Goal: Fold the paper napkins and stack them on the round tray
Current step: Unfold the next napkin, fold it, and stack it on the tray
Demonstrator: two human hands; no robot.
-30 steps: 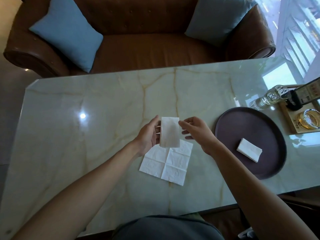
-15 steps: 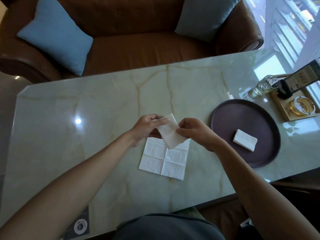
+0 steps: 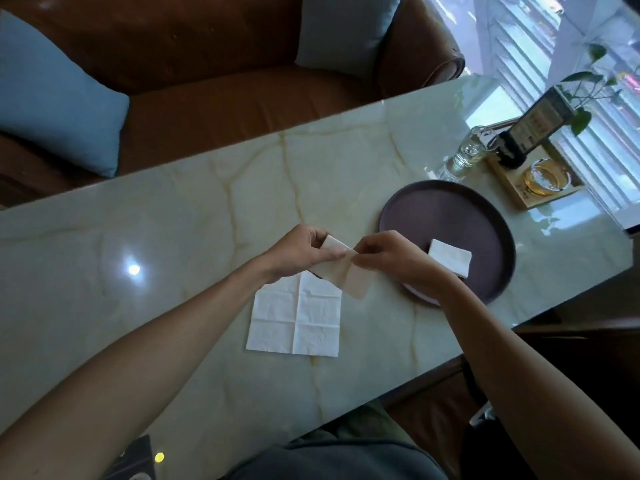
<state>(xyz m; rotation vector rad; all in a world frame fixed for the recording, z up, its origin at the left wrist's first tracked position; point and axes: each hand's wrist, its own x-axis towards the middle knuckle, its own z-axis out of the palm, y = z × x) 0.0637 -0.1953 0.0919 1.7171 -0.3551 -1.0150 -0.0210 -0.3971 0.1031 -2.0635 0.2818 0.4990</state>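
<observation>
A half-folded white napkin (image 3: 346,275) hangs in the air above the marble table, pinched between my left hand (image 3: 298,251) and my right hand (image 3: 388,258). Its lower end droops toward the table. Below it an unfolded napkin (image 3: 294,317) with crease lines lies flat on the table. To the right sits the dark round tray (image 3: 450,216), and one folded napkin (image 3: 450,262) rests on its near part, just right of my right hand.
At the far right of the marble table (image 3: 173,254) stand a glass bottle (image 3: 465,155), a wooden holder (image 3: 533,178) with a dark sign and a glass, and a small plant. A brown sofa (image 3: 207,81) with blue cushions lies beyond the table.
The napkin was held upright between both hands; it has been turned and folded over and now hangs slanted, closer to the tray. The view has shifted rightward.
</observation>
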